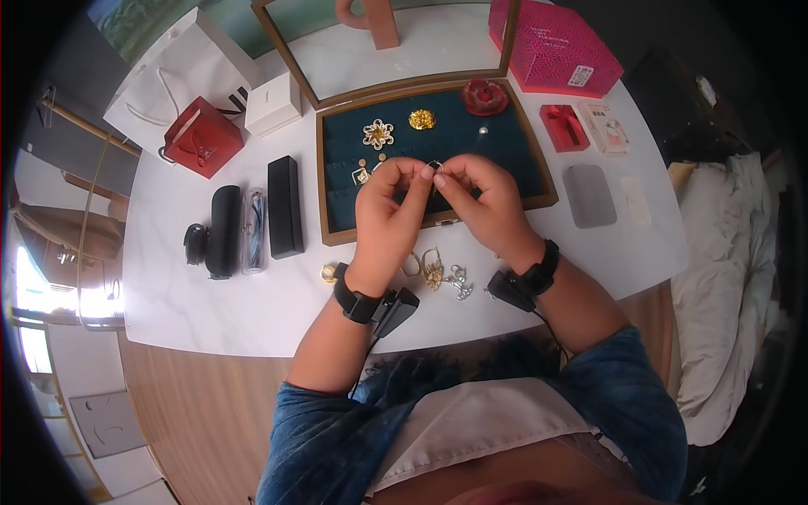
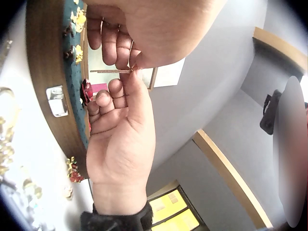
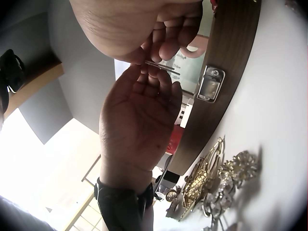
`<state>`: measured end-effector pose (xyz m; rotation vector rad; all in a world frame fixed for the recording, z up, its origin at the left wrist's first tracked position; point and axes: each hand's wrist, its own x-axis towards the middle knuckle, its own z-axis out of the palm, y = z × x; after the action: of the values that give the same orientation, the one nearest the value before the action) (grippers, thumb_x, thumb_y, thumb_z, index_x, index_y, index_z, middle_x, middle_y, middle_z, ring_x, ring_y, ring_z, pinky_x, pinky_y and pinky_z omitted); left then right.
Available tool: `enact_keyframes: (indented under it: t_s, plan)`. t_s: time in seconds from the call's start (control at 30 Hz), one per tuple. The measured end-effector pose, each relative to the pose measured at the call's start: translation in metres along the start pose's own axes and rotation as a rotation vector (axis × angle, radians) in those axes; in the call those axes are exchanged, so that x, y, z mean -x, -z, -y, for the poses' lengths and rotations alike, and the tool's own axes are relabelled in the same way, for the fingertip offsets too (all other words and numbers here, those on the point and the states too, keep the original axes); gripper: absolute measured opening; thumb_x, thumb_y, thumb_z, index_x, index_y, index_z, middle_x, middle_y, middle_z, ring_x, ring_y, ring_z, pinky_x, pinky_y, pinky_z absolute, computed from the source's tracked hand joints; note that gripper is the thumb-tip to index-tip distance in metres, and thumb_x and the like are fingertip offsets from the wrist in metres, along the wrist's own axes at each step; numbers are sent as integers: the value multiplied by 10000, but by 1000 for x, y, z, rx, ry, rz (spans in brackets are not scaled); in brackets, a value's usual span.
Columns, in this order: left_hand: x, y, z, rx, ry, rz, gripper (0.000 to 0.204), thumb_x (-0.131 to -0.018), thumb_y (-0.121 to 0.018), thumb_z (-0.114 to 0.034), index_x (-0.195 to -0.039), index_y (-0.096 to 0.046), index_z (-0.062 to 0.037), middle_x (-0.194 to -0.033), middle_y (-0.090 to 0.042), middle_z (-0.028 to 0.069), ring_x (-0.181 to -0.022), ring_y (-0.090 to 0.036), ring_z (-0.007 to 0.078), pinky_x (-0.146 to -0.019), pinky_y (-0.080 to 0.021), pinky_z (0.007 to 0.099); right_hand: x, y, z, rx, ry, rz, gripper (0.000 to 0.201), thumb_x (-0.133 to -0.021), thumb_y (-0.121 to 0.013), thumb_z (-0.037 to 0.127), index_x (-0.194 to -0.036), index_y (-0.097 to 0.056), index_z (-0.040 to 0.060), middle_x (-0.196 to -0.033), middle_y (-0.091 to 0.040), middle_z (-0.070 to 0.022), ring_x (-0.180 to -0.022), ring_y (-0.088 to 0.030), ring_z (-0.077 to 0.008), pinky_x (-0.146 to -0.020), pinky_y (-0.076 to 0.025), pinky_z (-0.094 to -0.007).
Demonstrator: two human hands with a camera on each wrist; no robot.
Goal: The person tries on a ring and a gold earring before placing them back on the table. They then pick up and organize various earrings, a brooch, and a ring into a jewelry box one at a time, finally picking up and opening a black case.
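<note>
Above the front part of a teal-lined wooden jewelry box (image 1: 333, 220), the left hand (image 1: 391, 206) and right hand (image 1: 486, 202) meet at their fingertips. Between thumbs and forefingers they pinch a small thin piece of jewelry (image 1: 435, 165); in the left wrist view it shows as a fine textured strand (image 2: 110, 71), and in the right wrist view as two thin strands (image 3: 166, 67). Its exact shape is partly hidden by the fingers. In the box lie a flower brooch (image 1: 378, 134), a gold ornament (image 1: 422, 119), a red flower (image 1: 485, 97) and a pearl (image 1: 483, 131).
Gold and silver jewelry (image 1: 433, 269) lies before the box. To the left are a black case (image 1: 284, 207), a glasses case (image 1: 224, 231), a red bag (image 1: 203, 137) and a white box (image 1: 273, 106). On the right stand a pink box (image 1: 555, 46), a red box (image 1: 564, 128) and a grey pad (image 1: 590, 196).
</note>
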<state>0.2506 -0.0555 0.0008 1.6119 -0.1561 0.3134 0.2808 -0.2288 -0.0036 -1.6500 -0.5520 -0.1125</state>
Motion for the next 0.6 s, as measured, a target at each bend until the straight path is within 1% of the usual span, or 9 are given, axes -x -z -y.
enact_keyframes:
  t_s: [0.07, 0.37, 0.47, 0.6]
  plan:
    - [-1, -2, 2, 9, -32, -36, 128, -1032, -744, -107, -1066, -718, 13, -961, -740, 30, -874, -664, 82, -808, -535, 248, 0, 0, 0, 1, -3, 2, 117, -1031, -728, 112, -1062, -707, 1, -964, -706, -36, -824, -666, -75, -731, -535, -249]
    - [-1, -3, 2, -21, -35, -39, 124, -1032, -742, -104, -1059, -719, 15, -961, -744, 39, -872, -666, 87, -808, -535, 250, 1, -1, -2, -10, 9, -2, 116, -1031, -729, 107, -1065, -705, -2, -970, -704, -33, -825, -665, -70, -730, -535, -247]
    - [1, 1, 0, -23, 9, 11, 112, -1068, -702, -102, -1115, -709, 0, -1059, -741, 29, -992, -661, 88, -917, -526, 251, 1, -1, 0, 9, 20, -7, 115, -1032, -728, 105, -1068, -705, -2, -973, -704, -31, -827, -663, -68, -727, -534, -245]
    - [0, 1, -2, -43, 3, 14, 112, -1068, -702, -102, -1115, -709, 0, -1060, -744, 31, -993, -662, 88, -917, -525, 251, 1, -1, -1, 0, 14, -4, 115, -1032, -729, 102, -1069, -700, -2, -965, -706, -30, -820, -660, -66, -722, -532, -244]
